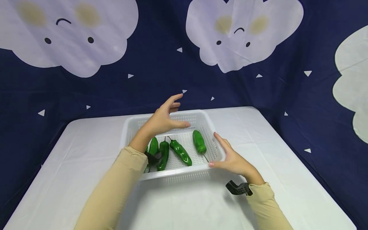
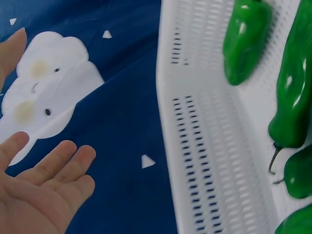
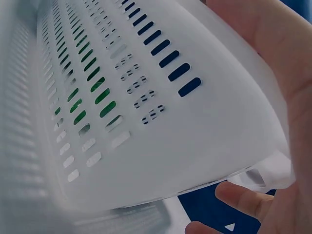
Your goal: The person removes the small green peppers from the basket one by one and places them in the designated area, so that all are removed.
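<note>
A white slotted plastic basket [image 1: 172, 174] holds several glossy green peppers. One pepper [image 1: 199, 142] lies by its right wall with its thin stem toward the front corner; another pepper [image 1: 180, 152] lies slanted near the middle. More peppers, partly hidden by my left wrist, lie at the left side. My left hand [image 1: 165, 119] hovers over the back of the basket, fingers and thumb spread apart with nothing between them. With my right hand [image 1: 234, 161] I hold the basket's front right corner, thumb at the front rim and fingers along the right side.
The basket is on a table with a white cloth [image 1: 287, 179]. Behind it hangs a dark blue curtain [image 1: 161, 86] with white clouds and small triangles. A black strap piece [image 1: 238, 188] sticks out from the right wrist.
</note>
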`<control>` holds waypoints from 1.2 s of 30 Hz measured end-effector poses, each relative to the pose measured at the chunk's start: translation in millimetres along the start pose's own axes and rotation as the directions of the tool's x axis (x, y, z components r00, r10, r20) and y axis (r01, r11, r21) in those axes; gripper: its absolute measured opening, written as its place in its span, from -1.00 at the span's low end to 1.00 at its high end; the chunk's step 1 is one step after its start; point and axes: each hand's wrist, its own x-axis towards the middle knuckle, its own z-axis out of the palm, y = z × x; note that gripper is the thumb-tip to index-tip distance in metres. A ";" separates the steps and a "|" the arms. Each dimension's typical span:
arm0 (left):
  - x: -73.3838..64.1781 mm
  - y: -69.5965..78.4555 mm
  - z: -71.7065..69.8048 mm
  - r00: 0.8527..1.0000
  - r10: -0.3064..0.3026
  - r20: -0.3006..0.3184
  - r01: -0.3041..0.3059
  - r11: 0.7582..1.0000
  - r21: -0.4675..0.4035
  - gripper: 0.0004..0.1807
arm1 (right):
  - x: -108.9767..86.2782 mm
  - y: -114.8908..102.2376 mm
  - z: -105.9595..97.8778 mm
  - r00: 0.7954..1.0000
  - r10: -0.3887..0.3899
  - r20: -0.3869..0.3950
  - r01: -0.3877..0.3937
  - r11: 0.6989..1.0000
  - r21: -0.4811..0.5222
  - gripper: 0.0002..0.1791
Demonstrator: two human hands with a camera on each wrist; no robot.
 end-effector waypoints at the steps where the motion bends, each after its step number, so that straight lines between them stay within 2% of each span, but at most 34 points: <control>1: 2.9 -1.3 3.3 1.000 -0.001 0.011 0.001 1.000 -0.004 0.14 | -0.2 0.2 0.1 1.000 -0.003 0.003 0.003 1.000 0.007 0.27; 7: 19.9 -8.8 22.6 0.996 -0.031 0.087 0.030 1.000 0.008 0.17 | -0.8 2.6 0.8 1.000 -0.007 0.001 0.007 1.000 0.028 0.29; 12: 30.9 -17.1 35.5 0.983 -0.085 0.160 0.077 0.995 0.060 0.18 | -1.4 4.5 1.7 1.000 -0.001 0.000 0.001 1.000 0.029 0.29; 18: 39.0 -26.0 47.3 0.960 -0.160 0.230 0.118 0.976 0.184 0.21 | -1.5 4.0 1.7 1.000 -0.003 0.001 0.003 1.000 0.017 0.29; 24: 46.3 -33.9 59.2 0.940 -0.209 0.268 0.118 0.940 0.320 0.25 | -2.2 2.7 1.9 1.000 -0.004 0.003 0.004 1.000 0.024 0.29; 27: 49.0 -36.7 65.5 0.922 -0.253 0.294 0.130 0.916 0.381 0.28 | -2.8 2.7 2.5 1.000 -0.003 -0.001 0.003 1.000 0.024 0.29; 32: 50.0 -40.4 73.7 0.880 -0.338 0.334 0.164 0.876 0.454 0.29 | -2.4 1.0 3.5 1.000 -0.002 0.001 0.002 1.000 0.019 0.29; 36: 50.5 -42.3 81.9 0.843 -0.393 0.367 0.203 0.864 0.460 0.27 | -2.5 0.5 2.4 1.000 0.003 -0.001 -0.003 1.000 0.007 0.29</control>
